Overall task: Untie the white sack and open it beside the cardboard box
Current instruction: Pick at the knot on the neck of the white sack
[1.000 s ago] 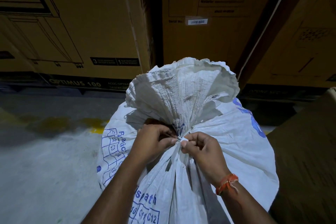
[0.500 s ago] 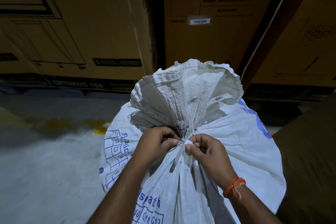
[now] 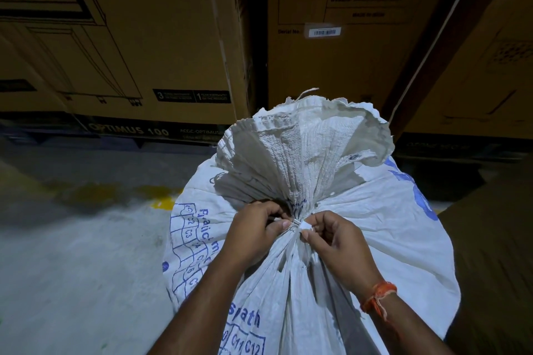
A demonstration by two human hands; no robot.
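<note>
Both hands work at the gathered neck of the white sack (image 3: 375, 225). The left hand (image 3: 256, 232) and right hand (image 3: 336, 242) pinch the white tie (image 3: 302, 225). Cardboard boxes (image 3: 161, 37) stand behind.

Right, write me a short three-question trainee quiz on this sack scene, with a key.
1. True or false: the neck of the white sack is already untied and spread open.
2. Which wrist wears the orange thread band? A) left B) right C) both
3. Fill in: both hands pinch the white ____ at the sack's gathered neck.

Key:
1. False; the neck is bunched and tied, with the left hand and right hand at it.
2. B
3. tie
</note>
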